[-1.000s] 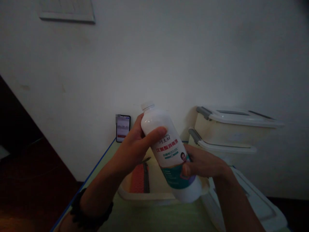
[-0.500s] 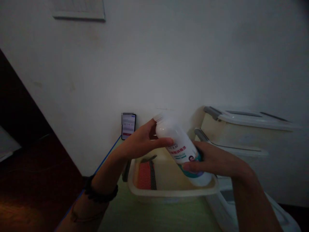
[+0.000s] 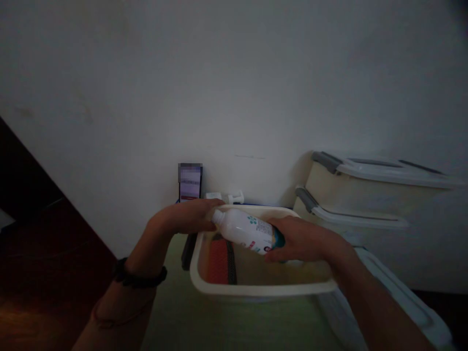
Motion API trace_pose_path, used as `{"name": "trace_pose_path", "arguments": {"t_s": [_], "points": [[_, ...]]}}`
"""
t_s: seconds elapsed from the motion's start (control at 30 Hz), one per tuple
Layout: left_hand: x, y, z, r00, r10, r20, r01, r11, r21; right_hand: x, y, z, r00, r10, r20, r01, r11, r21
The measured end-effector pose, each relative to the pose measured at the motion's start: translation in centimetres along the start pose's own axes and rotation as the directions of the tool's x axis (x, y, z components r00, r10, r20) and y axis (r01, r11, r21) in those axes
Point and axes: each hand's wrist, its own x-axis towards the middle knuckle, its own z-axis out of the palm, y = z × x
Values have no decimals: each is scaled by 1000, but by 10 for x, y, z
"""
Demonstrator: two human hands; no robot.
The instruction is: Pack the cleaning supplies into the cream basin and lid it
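A white plastic bottle point(image 3: 243, 229) with a printed label lies tilted over a white tub point(image 3: 256, 291), its neck pointing left. My right hand point(image 3: 302, 239) is wrapped round the bottle's base end. At the neck, my left hand point(image 3: 190, 216) has its fingers and thumb closed about the tip, partly hiding it. Inside the tub, below my left hand, is a red textured item point(image 3: 218, 262) with a dark dotted edge; its kind is unclear.
A phone point(image 3: 190, 183) leans against the wall behind my left hand. Small white items point(image 3: 236, 197) stand behind the tub. Stacked lidded storage boxes point(image 3: 365, 195) rise on the right. The tub rests on a pale green tabletop point(image 3: 234, 324).
The bottle has moved down and left, tipping from a steep slant to nearly level. Both hands have moved with it, my left from the shoulder to the neck.
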Motion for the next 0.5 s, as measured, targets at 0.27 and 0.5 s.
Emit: {"name": "trace_pose_path", "arguments": {"t_s": [0.27,0.5], "points": [[-3,0,-2,998,-50,31,46,993,109,12,-22,-9,981,101,168,-35,934,-356],[0,4,2,998,-69,5,68,990,125,17,-22,2,970,124,211,-34,922,-386]]}}
